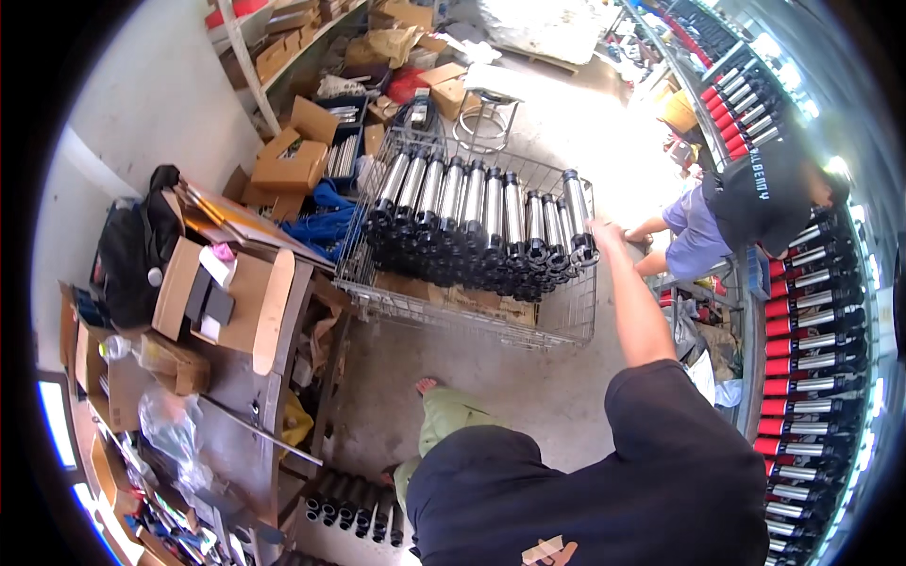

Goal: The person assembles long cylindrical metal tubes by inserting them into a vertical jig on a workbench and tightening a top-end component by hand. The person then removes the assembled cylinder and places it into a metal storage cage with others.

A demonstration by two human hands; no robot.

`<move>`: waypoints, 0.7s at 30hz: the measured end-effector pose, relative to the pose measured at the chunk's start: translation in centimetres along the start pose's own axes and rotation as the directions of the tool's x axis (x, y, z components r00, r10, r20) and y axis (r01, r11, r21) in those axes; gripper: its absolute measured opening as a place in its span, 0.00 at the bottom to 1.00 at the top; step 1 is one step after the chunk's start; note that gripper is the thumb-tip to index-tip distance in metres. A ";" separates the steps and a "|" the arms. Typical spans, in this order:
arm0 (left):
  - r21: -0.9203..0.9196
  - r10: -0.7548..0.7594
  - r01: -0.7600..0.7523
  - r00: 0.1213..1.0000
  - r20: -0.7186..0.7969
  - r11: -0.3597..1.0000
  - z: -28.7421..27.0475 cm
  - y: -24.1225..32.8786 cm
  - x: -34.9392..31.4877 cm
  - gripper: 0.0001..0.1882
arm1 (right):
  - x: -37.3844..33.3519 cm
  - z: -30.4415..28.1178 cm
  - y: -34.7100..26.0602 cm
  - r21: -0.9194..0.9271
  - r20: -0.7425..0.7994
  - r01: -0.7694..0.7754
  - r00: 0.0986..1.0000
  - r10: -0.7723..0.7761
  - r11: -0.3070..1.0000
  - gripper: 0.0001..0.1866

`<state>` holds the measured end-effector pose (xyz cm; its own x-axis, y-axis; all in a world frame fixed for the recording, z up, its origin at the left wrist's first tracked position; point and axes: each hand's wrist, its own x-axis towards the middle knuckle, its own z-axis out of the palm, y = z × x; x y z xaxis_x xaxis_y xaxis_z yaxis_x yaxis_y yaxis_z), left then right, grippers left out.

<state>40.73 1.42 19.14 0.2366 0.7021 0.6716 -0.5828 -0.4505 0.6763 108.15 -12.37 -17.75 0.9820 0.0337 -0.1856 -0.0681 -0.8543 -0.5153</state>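
Observation:
My right arm stretches forward, and my right hand (607, 231) is at the right end of a wire basket (593, 325). Its fingers are closed on the side of a chrome tube with black ends (575, 203); the fingertips are partly hidden. This tube stands a little apart from the others. Several more chrome tubes (470, 203) lean in a packed row inside the basket, black ends down, over a dark stack of similar parts. My left hand is out of view.
A co-worker in a cap (769, 193) is close on my right, hands near the basket. Racks of red-and-chrome cylinders (802, 387) line the right side. On the left, a workbench (241, 396) carries an open carton (231, 307). Black tubes (354, 505) lie below. A round stool (486, 118) stands behind the basket.

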 end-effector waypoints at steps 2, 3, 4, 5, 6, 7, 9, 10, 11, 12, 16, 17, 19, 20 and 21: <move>-0.013 -0.020 0.020 1.000 -0.013 1.000 0.5 -1.2 -0.7 0.12 | -1.9 0.0 -1.3 -0.175 -0.218 -0.065 0.976 0.026 0.982 0.32; -0.015 -0.031 0.031 0.999 -0.021 0.999 0.6 -1.5 -1.1 0.12 | -1.9 1.9 0.7 -0.110 -0.189 -0.065 0.981 0.043 0.992 0.32; -0.034 -0.037 0.036 0.999 -0.024 0.999 0.6 -1.8 -1.2 0.12 | -1.8 2.8 3.1 -0.039 -0.179 -0.068 0.982 0.060 0.997 0.32; -0.054 -0.038 0.036 0.999 -0.027 0.998 0.4 -2.1 -1.5 0.12 | -1.6 3.6 5.6 0.031 -0.168 -0.068 0.983 0.072 0.997 0.31; -0.058 -0.023 0.021 0.999 -0.043 0.998 0.1 -1.7 -2.3 0.12 | -2.3 5.0 6.6 0.104 -0.141 -0.051 0.988 0.066 0.993 0.31; -0.058 -0.023 0.020 0.999 -0.049 0.998 0.1 -1.7 -2.7 0.12 | -4.8 7.6 7.7 0.030 -0.189 -0.061 0.980 0.065 0.998 0.28; -0.059 -0.020 0.016 0.997 -0.070 0.998 -0.7 -1.0 -3.2 0.12 | -9.4 12.3 11.5 0.055 -0.056 -0.012 0.998 0.015 0.998 0.25; -0.049 -0.015 0.011 0.997 -0.079 0.999 -0.8 -0.7 -3.4 0.12 | -12.7 14.0 11.9 -0.059 0.050 -0.075 0.996 0.078 0.995 0.24; -0.051 -0.007 0.003 0.996 -0.085 0.999 -1.1 -0.3 -3.5 0.12 | -15.8 15.6 13.0 -0.113 0.062 -0.060 0.996 0.067 0.992 0.24; -0.054 0.001 -0.006 0.996 -0.093 0.999 -1.4 0.2 -3.8 0.12 | -18.4 16.6 13.8 -0.133 0.187 -0.054 0.979 0.078 0.990 0.26; -0.047 0.040 -0.045 0.993 -0.113 0.998 -3.2 2.6 -5.4 0.13 | -26.8 17.9 13.4 -0.313 0.404 0.079 0.913 0.057 0.947 0.31; -0.051 0.046 -0.053 0.992 -0.119 0.997 -3.8 3.2 -5.8 0.13 | -27.2 18.5 13.5 -0.308 0.413 0.133 0.911 0.006 0.942 0.29; -0.049 0.060 -0.068 0.989 -0.136 0.996 -5.1 4.6 -6.9 0.13 | -28.0 19.3 12.9 -0.304 0.431 0.243 0.897 -0.094 0.921 0.24; -0.048 0.067 -0.075 0.987 -0.145 0.996 -5.8 5.3 -7.5 0.13 | -28.6 19.4 12.6 -0.292 0.441 0.242 0.892 -0.094 0.925 0.23; -0.046 0.072 -0.080 0.986 -0.153 0.996 -6.6 6.1 -8.1 0.13 | -29.0 19.5 12.2 -0.279 0.452 0.243 0.887 -0.096 0.929 0.23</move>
<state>30.13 -3.37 15.88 0.0723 0.7442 0.6641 -0.6347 -0.4793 0.6062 75.37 -13.65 -35.00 0.7976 0.3464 -0.4938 0.2244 -0.9303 -0.2901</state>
